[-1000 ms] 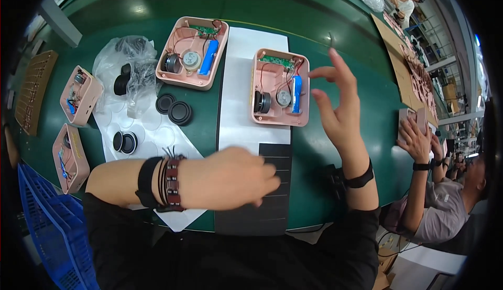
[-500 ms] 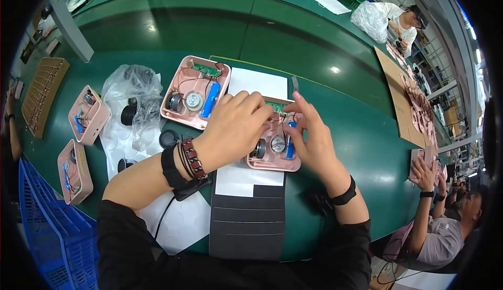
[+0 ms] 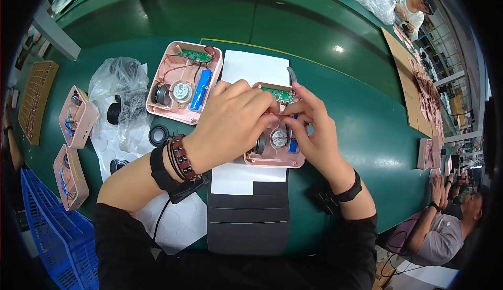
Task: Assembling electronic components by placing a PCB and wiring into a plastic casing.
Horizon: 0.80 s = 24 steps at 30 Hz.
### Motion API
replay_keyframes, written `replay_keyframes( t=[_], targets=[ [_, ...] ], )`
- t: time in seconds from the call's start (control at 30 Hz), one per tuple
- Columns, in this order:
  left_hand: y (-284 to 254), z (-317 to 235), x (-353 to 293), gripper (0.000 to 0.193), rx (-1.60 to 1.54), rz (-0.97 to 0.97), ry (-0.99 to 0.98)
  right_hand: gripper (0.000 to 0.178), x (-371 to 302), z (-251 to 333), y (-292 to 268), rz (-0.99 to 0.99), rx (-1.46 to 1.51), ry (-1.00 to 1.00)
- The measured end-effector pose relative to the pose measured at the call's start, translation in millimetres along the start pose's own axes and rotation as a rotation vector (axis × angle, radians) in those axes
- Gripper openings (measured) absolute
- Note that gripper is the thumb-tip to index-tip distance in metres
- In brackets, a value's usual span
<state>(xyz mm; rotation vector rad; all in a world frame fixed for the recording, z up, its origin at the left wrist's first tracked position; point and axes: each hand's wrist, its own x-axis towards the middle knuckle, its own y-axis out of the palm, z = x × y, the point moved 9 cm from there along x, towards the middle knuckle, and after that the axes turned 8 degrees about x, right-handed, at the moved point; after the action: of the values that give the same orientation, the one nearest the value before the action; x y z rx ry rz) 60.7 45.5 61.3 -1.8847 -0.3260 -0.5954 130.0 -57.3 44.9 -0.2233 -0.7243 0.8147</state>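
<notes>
Over an open pink housing (image 3: 252,160) my two hands meet with fingertips pinched. Thin dark red wire (image 3: 281,115) runs between them. My left hand (image 3: 230,114) is closed on it from the left, thumb against the fingers. My right hand (image 3: 317,127) pinches from the right, with thumb and index finger near the wire's other end. Inside the housing show a green circuit board (image 3: 280,95), a round silver speaker part (image 3: 279,138) and part of a blue battery (image 3: 292,142). My left hand hides the housing's left side.
A second open pink housing (image 3: 157,113) with similar parts stands left of my hands. Farther left are a clear plastic bag (image 3: 105,78), two more housings (image 3: 83,125) and a blue crate (image 3: 65,243). A black mat (image 3: 246,222) lies in front. Other people work at the right.
My fingertips have come closer together, and the right hand has closed from a spread pose into a pinch. The whole view has shifted slightly. The co-worker at the right has lowered their hands from a housing.
</notes>
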Motion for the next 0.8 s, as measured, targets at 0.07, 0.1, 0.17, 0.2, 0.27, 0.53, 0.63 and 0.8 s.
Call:
replay_keyframes(
  t=[0.07,0.1,0.17,0.2,0.27,0.53,0.63,0.8],
  targets=[
    [-1.4,1.5,-0.4,0.013,0.024,-0.019,-0.002,0.066,0.5,-0.1,-0.5,-0.004,-0.002,-0.006],
    [-0.6,1.6,-0.7,0.013,0.023,-0.017,-0.003,0.065,0.5,-0.2,-0.6,-0.007,-0.003,-0.022],
    [-2.3,2.0,-0.3,0.012,0.026,-0.044,-0.020,0.065,0.2,0.9,-0.6,-0.012,-0.005,-0.055],
    [-3.6,2.5,-0.4,0.012,0.028,-0.058,-0.029,0.065,-0.1,0.9,0.1,-0.012,-0.004,-0.054],
    [-3.9,3.0,-0.5,0.011,0.038,-0.054,-0.034,0.063,0.1,1.3,-0.8,-0.045,-0.009,-0.046],
    [-3.9,4.2,0.1,0.008,0.120,-0.071,-0.009,0.058,1.6,8.8,-2.4,-0.127,-0.224,-0.128],
    [-3.1,1.6,0.1,0.008,0.148,-0.092,0.026,0.057,0.8,13.0,-2.1,-0.118,-0.296,-0.140],
    [1.4,1.0,0.2,0.008,0.164,-0.088,0.036,0.056,1.5,11.9,1.4,-0.057,-0.378,-0.094]
  ],
)
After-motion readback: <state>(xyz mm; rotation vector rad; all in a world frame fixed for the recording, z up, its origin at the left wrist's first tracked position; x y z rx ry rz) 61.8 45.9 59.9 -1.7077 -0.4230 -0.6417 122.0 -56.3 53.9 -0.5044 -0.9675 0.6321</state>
